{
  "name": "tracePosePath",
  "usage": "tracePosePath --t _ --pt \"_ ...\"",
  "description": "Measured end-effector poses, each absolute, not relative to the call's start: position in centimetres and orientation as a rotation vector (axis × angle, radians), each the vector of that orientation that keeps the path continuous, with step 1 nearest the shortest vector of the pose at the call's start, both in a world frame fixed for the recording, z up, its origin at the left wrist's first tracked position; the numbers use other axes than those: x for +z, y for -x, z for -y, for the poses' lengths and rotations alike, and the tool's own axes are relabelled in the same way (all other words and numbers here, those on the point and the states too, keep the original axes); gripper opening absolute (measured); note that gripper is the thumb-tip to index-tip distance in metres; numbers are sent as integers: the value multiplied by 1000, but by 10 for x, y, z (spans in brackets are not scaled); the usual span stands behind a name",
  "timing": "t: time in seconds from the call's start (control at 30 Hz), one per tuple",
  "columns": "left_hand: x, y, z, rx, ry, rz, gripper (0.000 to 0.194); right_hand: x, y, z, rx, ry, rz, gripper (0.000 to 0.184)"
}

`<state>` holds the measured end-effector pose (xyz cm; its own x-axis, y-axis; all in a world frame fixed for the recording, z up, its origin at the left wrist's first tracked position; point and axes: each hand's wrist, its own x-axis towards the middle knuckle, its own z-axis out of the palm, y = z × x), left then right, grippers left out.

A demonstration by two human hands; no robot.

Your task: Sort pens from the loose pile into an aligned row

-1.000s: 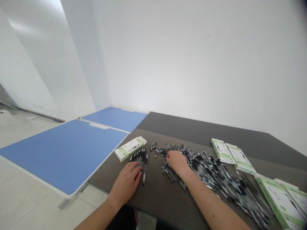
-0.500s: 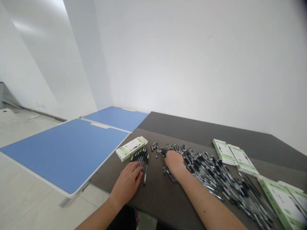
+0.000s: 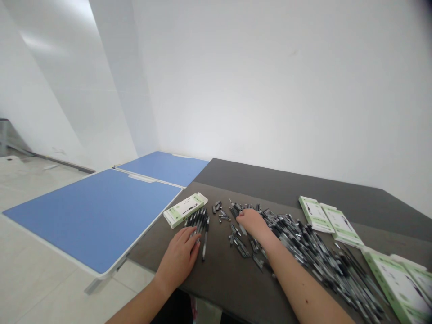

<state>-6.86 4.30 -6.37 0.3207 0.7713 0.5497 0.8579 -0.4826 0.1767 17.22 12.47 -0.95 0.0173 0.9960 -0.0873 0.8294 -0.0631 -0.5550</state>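
Two hands rest on a dark table (image 3: 236,288): left hand (image 3: 178,258) open, fingertips touching a row of black ballpoint pens (image 3: 199,223); right hand (image 3: 253,223) palm-down at the edge of a loose pen pile (image 3: 303,245), any grip hidden.

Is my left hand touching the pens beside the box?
Touching: the head view shows the left hand with its fingers lying across the near end of the pens beside the box.
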Motion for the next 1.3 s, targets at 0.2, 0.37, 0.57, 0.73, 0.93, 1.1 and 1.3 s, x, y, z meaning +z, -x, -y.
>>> tracePosePath --t 0.2,0.37,0.57,0.73,0.93,1.1,1.3 --pt "-42 53 -33 -1237 2387 1711 28 -11 -171 -85 1218 1590 1714 26" --pt "-16 19 -42 -1647 2609 2274 30 -18 -165 -62 1533 1378 1549 23" --pt "-14 -2 -57 -1992 2669 2524 31 -18 -164 -59 1679 1305 1448 16" --pt "-11 5 -61 -2059 2426 2681 32 -18 -166 -60 1140 1645 1857 24" --pt "-9 23 -56 -2003 2255 2722 34 -31 -155 -58 827 1866 2046 14" --pt "-13 24 -47 -1999 2264 2767 35 -36 -144 -52 655 2003 2093 20" --pt "-12 27 -44 -2229 2176 2715 33 -22 -150 -46 575 1849 2063 29"
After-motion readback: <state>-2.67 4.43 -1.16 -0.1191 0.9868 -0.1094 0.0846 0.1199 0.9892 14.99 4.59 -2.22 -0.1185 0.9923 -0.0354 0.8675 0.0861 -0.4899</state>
